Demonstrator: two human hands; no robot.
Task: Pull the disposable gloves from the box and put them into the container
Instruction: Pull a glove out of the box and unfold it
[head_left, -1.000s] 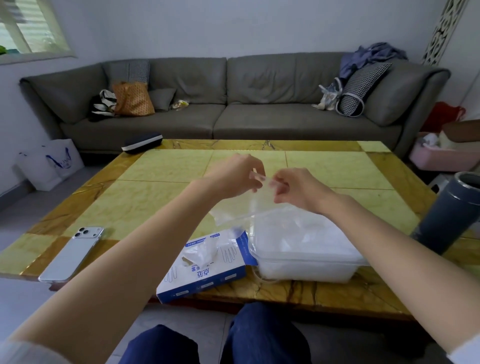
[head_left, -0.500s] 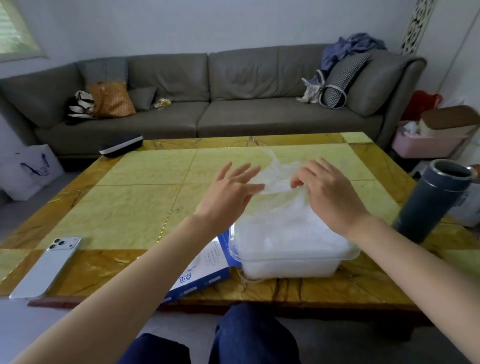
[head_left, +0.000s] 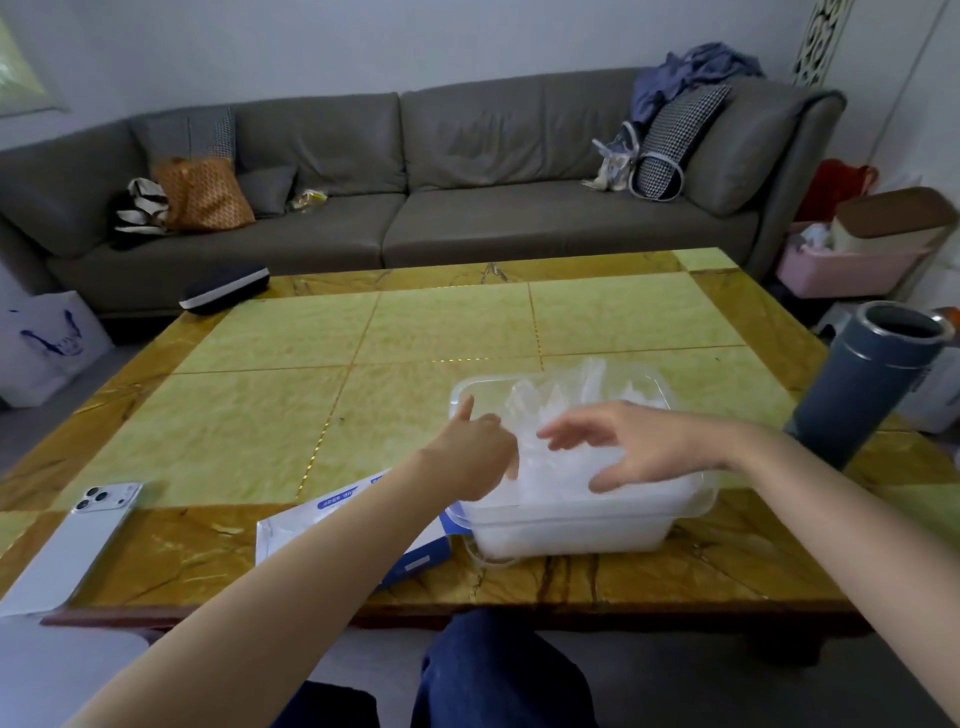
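One phone, tumbler near container

Grey sofa behind yellow-tiled table.

Home, living rm. Long grey sofa along back wall w/ houndstooth cushion, blue clothes heaped on its right end, orange tote & striped bag at left. Low marble-look tabletop in front, yellow-green tiles w/ brown border, carrying a phone & grey tumbler. Pink basket of household bits on floor at right; white shopping bag on floor at left.
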